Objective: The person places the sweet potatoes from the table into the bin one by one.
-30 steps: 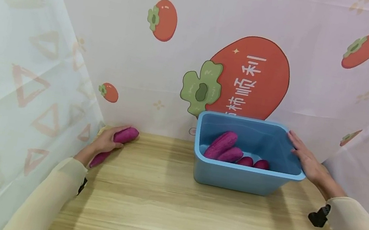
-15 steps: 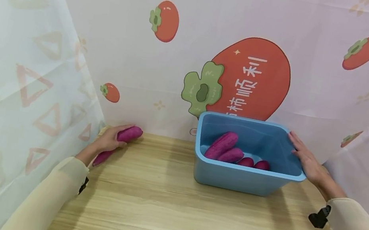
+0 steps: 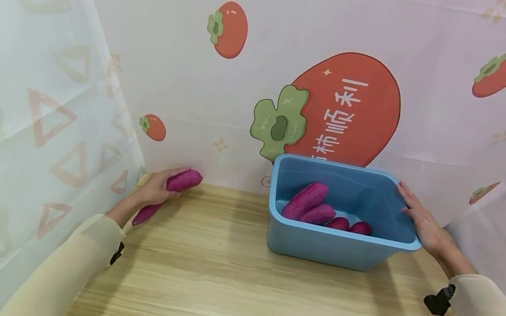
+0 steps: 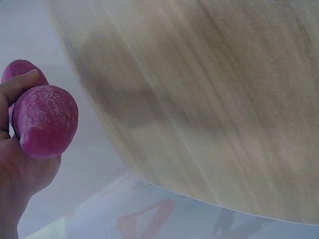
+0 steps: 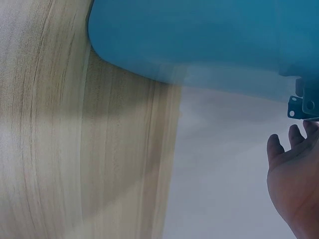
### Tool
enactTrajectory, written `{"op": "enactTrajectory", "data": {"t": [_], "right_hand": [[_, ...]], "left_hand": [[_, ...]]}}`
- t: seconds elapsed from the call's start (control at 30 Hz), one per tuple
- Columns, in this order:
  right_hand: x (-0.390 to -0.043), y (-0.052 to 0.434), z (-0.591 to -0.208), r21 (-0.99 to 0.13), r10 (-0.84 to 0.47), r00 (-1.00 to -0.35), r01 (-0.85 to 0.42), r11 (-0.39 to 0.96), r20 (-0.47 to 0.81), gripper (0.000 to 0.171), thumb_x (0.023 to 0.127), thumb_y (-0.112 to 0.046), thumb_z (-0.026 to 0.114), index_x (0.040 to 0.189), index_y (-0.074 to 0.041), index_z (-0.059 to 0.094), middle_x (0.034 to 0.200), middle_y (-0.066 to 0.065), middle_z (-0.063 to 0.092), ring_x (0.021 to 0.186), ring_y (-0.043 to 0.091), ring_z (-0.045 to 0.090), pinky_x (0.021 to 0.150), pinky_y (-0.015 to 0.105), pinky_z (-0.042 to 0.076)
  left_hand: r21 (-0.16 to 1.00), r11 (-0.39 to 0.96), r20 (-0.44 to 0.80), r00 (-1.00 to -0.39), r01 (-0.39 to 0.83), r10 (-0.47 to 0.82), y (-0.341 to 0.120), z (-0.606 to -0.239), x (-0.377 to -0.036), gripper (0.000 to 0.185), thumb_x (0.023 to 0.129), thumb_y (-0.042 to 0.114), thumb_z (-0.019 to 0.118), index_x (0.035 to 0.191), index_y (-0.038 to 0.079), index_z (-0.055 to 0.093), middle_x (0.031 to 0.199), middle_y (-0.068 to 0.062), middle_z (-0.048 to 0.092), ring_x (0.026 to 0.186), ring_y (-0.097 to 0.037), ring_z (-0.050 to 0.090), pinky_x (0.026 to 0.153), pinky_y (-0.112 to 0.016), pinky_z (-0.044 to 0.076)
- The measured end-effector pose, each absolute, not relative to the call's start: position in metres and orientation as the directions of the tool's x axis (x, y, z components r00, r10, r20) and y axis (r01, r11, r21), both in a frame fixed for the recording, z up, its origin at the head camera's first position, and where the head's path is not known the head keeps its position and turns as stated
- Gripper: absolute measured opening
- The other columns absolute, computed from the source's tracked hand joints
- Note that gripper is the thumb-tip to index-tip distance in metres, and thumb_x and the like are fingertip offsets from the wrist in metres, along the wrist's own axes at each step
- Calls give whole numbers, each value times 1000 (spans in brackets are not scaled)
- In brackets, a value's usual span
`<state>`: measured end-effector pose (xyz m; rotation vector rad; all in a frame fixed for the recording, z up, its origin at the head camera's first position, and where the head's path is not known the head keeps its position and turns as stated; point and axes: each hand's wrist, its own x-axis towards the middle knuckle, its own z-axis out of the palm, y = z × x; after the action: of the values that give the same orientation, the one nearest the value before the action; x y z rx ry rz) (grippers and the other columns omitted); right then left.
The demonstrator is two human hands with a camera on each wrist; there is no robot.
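A long purple sweet potato (image 3: 185, 180) is gripped in my left hand (image 3: 156, 188) at the left side of the table. Its thick end points up and right, and the thin tail shows below the palm. In the left wrist view the rounded sweet potato (image 4: 49, 122) is seen end-on, with fingers wrapped over it and the table apart from it. A blue plastic bin (image 3: 318, 246) stands at the back right with several purple sweet potatoes (image 3: 306, 199) inside. My right hand (image 3: 426, 224) rests with straight fingers along the bin's right rim; the right wrist view shows its fingertips touching there.
The wooden table (image 3: 232, 287) runs between the left hand and the bin. A printed cloth wall (image 3: 233, 94) rises right behind the bin, and cloth sides stand close to both arms. Black wrist mounts (image 3: 440, 299) hang under the sleeves.
My left hand has moved a little right and up with the sweet potato, away from the left cloth. The right hand and bin have stayed put.
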<state>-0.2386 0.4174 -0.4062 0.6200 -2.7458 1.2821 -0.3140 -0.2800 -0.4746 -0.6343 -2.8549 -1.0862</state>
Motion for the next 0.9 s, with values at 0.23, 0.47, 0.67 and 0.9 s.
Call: {"op": "enactTrajectory", "data": {"t": [0.23, 0.47, 0.67, 0.9], "right_hand": [[-238, 418, -407, -726, -339, -915, -384, 571, 217, 56, 116, -17, 25, 167, 2, 10, 175, 26, -5, 155, 60, -9, 108, 89, -6], [-239, 418, -407, -729, -338, -916, -383, 567, 218, 56, 116, -17, 24, 166, 3, 10, 174, 27, -4, 155, 59, -10, 109, 87, -8], [-239, 418, -408, -730, -334, -917, -379, 569, 216, 56, 116, -17, 24, 167, 3, 10, 174, 27, -4, 155, 58, -9, 109, 87, -8], [-239, 418, -408, -727, -342, -911, -394, 563, 229, 56, 116, -16, 25, 166, 3, 11, 174, 28, -3, 155, 58, -9, 110, 87, -8]], "left_hand": [[628, 672, 173, -913, 392, 370, -275, -466, -314, 78, 87, -5, 78, 158, 8, 49, 148, -29, 58, 119, -43, 60, 100, -58, 47], [619, 656, 207, -895, 432, 395, -268, -459, -316, 78, 86, -8, 76, 158, 8, 50, 149, -27, 58, 121, -43, 60, 100, -58, 48], [629, 639, 200, -887, 442, 417, -262, -452, -319, 81, 85, -12, 74, 159, 10, 49, 152, -23, 57, 119, -40, 59, 98, -55, 48], [634, 633, 189, -882, 445, 432, -251, -442, -318, 79, 88, -8, 76, 160, 11, 48, 150, -23, 57, 121, -42, 59, 99, -57, 49]]}}
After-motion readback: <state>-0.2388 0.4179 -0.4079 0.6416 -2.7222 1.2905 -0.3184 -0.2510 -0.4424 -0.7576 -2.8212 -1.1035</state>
